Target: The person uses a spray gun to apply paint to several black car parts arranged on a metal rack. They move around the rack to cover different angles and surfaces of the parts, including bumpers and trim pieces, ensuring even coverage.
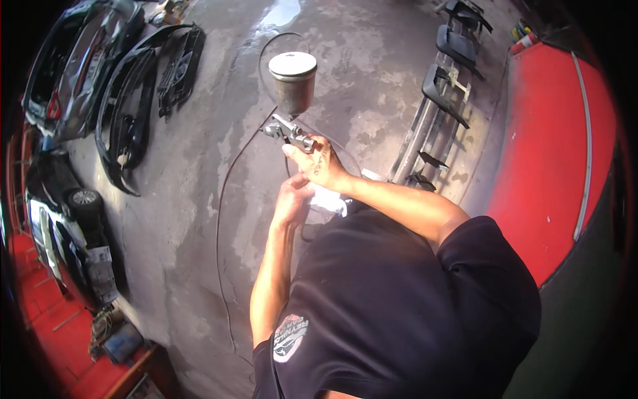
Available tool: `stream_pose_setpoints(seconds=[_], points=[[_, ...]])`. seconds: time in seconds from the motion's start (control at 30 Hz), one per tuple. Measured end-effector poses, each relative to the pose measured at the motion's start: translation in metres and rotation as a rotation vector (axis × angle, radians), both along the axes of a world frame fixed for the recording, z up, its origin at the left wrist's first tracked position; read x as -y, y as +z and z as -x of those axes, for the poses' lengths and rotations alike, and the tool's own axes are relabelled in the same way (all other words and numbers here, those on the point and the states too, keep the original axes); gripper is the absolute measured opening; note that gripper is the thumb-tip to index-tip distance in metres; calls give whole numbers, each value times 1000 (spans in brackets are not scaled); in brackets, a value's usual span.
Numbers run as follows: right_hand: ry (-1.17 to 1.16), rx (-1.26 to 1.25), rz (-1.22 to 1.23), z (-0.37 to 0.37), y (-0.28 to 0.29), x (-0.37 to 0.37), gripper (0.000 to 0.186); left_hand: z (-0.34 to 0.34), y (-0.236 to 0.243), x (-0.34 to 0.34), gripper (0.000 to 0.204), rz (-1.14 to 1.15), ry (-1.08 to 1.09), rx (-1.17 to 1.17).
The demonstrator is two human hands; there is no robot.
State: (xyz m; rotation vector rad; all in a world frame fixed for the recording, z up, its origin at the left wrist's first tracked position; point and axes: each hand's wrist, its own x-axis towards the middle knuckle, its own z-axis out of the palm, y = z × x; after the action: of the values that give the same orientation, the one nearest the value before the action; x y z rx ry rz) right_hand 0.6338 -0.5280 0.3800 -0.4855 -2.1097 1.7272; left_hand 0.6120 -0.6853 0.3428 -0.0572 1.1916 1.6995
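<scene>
My right hand (318, 161) grips a silver spray gun (288, 132) by its body, thumb along the near side. A metal paint cup with a white lid (292, 85) sits upright on top of the gun. My left hand (293, 197) is closed just below the right one, near the bottom of the handle; what its fingers hold is hidden. A crumpled white cloth or paper (327, 199) shows beside it, partly behind my forearm. A thin dark hose (231, 166) loops over the floor around the gun.
Black car bumpers (126, 120) and body parts lie along the left, near a wheel (85, 199) and a blue container (123, 344). Dark parts (454, 48) rest on a long rack at the right, beside a red wall (545, 159). The concrete floor (179, 239) has wet patches.
</scene>
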Motion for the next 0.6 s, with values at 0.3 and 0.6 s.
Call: stream_pose_setpoints(seconds=[0.3, 0.6], points=[[-407, 226, 299, 38, 4, -74, 30, 119, -31, -99, 26, -90, -538, -34], [-968, 105, 322, 91, -53, -96, 41, 213, -73, -192, 29, -113, -1048, 65]])
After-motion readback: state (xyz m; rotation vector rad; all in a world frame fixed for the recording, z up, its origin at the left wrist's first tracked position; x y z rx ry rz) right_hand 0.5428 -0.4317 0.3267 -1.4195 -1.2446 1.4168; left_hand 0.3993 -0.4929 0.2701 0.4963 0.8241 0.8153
